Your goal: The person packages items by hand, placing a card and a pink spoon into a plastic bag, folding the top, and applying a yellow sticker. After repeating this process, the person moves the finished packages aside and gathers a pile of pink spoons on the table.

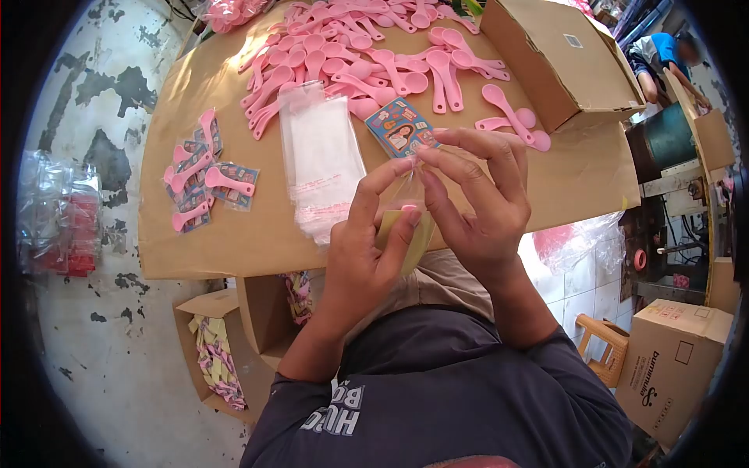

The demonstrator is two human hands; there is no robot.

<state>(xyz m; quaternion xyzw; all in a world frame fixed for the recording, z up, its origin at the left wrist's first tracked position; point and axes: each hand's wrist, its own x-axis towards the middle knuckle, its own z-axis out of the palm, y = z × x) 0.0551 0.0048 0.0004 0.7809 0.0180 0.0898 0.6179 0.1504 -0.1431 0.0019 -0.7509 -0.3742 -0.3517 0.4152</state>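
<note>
Near the table's front edge, my left hand (370, 226) grips a clear plastic bag (407, 191) with a pale yellowish card and a bit of pink inside. My right hand (480, 199) pinches the bag's top edge, its fingertips close to those of my left hand. Just behind them lies a stack of blue printed cards (399, 129). Left of the cards is a pile of flat clear bags (324, 156). A large heap of pink spoons (335, 58) covers the back. At the left, several packed spoons with cards (191, 179) lie together.
A cardboard box (554, 62) stands on the table (257, 242) at the back right. Below at the left, an open carton (187, 308) holds filled packets. Another carton (671, 366) and a wooden stool (599, 347) are at the lower right. A person (663, 54) is at the far right.
</note>
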